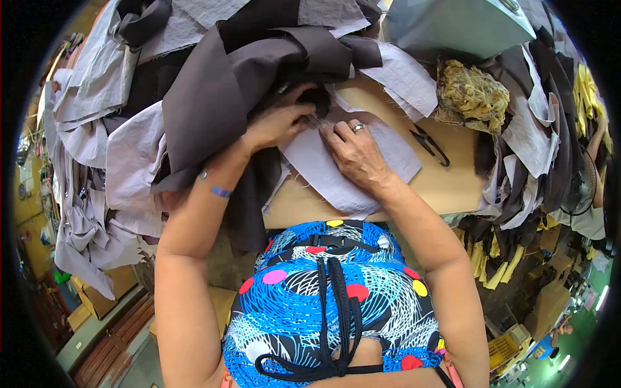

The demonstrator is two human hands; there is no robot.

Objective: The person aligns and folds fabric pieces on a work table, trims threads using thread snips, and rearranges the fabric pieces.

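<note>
A lavender piece of cloth (381, 152) lies on the tan tabletop before me. My right hand (357, 154), wearing a ring, presses on this cloth, thumb and fingertips pinched together at its upper left part. Close beside those fingertips is my left hand (284, 123), slightly blurred, its fingers bent and drawn together; what they pinch is too small to make out. Dark brown fabric (207, 97) is heaped over and around my left wrist, partly hiding the area behind the hand. Black thread snips (430, 145) rest on the table to the right of my right hand.
A fibrous yellow-brown bundle (472, 97) sits at the table's right, below a grey-blue machine housing (459, 29). Cut cloth hangs over the left side (90, 142) and right side (527, 136). A fan (579, 181) stands farther right, with other people beyond.
</note>
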